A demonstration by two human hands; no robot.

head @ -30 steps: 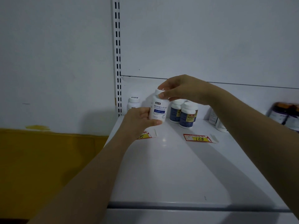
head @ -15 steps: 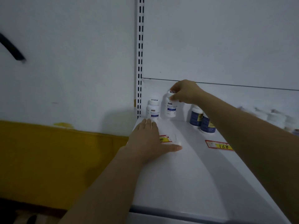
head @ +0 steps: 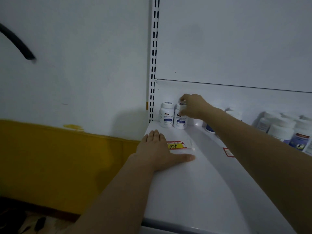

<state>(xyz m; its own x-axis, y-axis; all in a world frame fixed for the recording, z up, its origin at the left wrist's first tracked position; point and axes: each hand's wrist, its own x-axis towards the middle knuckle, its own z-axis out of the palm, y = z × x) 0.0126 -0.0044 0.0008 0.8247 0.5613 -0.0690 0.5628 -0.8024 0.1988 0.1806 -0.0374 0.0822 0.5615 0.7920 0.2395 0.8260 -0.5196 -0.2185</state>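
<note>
Gripping white bottle [head: 180,121], right hand [head: 194,106] outstretched.

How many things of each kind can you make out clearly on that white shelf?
White bottles with blue labels: 2, the free bottle and the gripped bottle in the right hand.
Price tags: 2, the yellow tag and the red tag.
Total: 4.
The other bottles are hidden by the arm or too blurred to count.
</note>
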